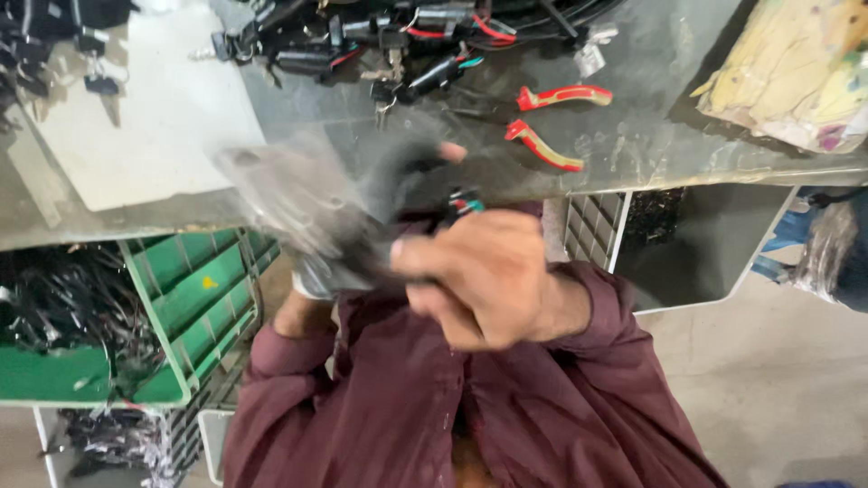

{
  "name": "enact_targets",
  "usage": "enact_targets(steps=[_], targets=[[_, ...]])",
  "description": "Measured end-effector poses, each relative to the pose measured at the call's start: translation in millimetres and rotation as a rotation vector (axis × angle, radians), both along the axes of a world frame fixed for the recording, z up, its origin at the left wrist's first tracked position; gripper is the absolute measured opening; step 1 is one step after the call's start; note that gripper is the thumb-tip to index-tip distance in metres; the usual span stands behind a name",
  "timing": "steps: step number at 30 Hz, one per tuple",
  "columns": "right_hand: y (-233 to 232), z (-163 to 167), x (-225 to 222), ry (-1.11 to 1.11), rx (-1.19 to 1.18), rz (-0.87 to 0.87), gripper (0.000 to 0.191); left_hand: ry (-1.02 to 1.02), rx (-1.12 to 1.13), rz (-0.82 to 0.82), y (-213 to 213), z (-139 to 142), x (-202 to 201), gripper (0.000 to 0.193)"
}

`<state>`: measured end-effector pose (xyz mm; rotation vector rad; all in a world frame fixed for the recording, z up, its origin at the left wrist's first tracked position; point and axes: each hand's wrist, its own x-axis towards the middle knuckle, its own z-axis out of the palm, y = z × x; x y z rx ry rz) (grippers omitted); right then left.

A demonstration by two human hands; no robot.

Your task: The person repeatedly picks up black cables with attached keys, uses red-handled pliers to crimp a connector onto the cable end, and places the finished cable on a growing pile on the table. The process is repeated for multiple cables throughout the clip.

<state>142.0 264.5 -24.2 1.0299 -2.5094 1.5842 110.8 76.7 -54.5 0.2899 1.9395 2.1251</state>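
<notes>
1. The right hand (484, 276) is bare and curled into a clenched grip around a dark wire bundle (425, 226), whose red and teal wire ends (466, 205) stick out just above the knuckles.
2. The left hand (362, 217) wears a dark fingerless glove and is blurred; it closes on the same bundle together with a clear plastic bag (280, 190), though its exact grip I cannot tell.
3. The bundle sits between both hands, near the body, at the near edge of the grey surface (633, 136).
4. Farther off lie red-handled pliers (551, 126) and a pile of black connectors (380, 41).
5. A green crate (194, 298) of wires stands at the left, below the surface.
</notes>
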Motion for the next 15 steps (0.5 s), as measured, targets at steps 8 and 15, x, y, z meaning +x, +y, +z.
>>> enact_targets(steps=[8,15], targets=[[-7.7,-20.3,-23.4,0.04,0.218,-0.241,0.016,0.037,-0.039,0.038,-10.6,-31.4,16.1,0.017],[13.4,31.1,-36.1,-0.155,-0.203,-0.259,0.034,0.211,0.001,-0.159,18.4,-5.9,10.1,0.016]])
